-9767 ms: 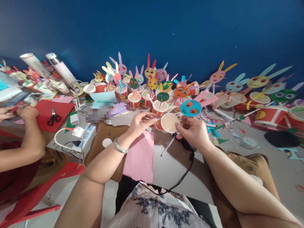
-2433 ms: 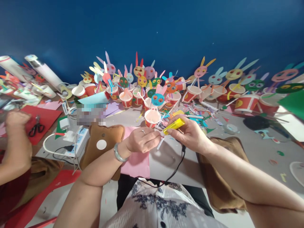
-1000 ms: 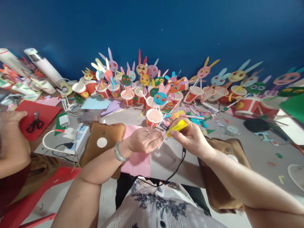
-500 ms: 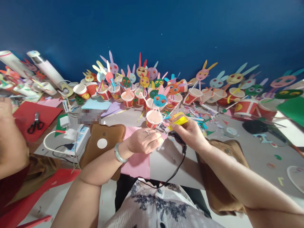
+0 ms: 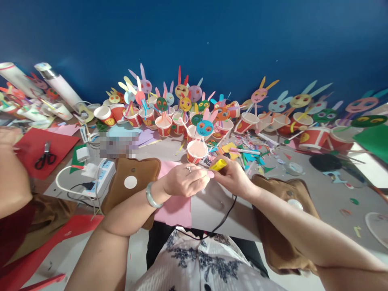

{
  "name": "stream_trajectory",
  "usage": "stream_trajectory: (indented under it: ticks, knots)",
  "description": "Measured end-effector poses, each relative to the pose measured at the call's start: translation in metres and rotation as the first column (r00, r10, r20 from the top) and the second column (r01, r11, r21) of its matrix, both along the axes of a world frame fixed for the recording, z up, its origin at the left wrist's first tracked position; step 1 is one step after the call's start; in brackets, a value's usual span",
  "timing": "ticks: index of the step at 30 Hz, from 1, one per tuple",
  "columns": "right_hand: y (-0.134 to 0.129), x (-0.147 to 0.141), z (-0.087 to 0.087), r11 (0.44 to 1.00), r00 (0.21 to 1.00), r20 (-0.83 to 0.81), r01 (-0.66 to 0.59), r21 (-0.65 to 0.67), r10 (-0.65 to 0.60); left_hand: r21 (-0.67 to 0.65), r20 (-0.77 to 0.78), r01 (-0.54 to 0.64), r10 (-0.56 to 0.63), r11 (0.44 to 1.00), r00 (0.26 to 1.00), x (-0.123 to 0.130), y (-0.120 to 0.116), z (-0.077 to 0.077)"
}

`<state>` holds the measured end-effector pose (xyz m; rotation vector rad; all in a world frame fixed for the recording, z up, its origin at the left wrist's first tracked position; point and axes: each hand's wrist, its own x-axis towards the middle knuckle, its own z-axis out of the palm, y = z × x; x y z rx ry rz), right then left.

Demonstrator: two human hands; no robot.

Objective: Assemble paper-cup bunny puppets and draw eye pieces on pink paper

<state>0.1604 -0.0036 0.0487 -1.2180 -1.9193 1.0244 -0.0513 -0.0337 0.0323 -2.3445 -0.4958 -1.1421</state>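
My left hand (image 5: 186, 180), with a ring and a pale bangle, is closed in a pinch over the pink paper (image 5: 174, 212). Whatever its fingertips hold is too small or hidden to name. Closed around a yellow tube (image 5: 218, 164) is my right hand (image 5: 235, 176), its fingertips close to those of the left. One round end of the tube points up and right. A black cord (image 5: 227, 216) comes out from beneath my right hand and runs toward my lap. Just beyond both hands stands a red and white paper cup (image 5: 197, 151) with a blue rabbit face (image 5: 205, 127) on it.
Several cups with paper rabbit faces line the blue wall. Paper scraps (image 5: 251, 151) lie to the right. Brown cushions (image 5: 138, 171) flank my arms. At left are a power strip (image 5: 103, 176), scissors (image 5: 45, 155) on red paper (image 5: 28, 145), and another person's arm (image 5: 13, 178).
My right hand has moved left and slightly down with the yellow tube, turning it and bringing it closer to my left fingertips. The left hand has barely moved.
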Motion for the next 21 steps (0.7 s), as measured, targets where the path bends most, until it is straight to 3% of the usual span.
stream_trajectory:
  ticks: [4,9,17,21]
  knots:
    - [0.007,0.006,0.011,0.99,0.986,-0.108,0.131,0.061,-0.124,0.036,-0.024,0.008,-0.007,0.999,1.0,-0.002,0.004,-0.001]
    - [-0.003,0.002,0.033,0.998,0.993,-0.111,-0.024,0.065,0.031,0.147,-0.055,-0.047,0.056,0.988,0.997,-0.003,0.006,0.004]
    - [-0.001,0.003,0.002,0.999,1.0,-0.019,0.02,0.04,-0.02,0.033,-0.017,-0.009,0.01,0.999,1.0,0.003,0.0,0.0]
    - [0.003,0.008,0.009,0.998,0.995,-0.085,0.06,0.024,-0.057,-0.009,-0.033,-0.003,0.003,1.0,0.999,0.001,0.001,-0.001]
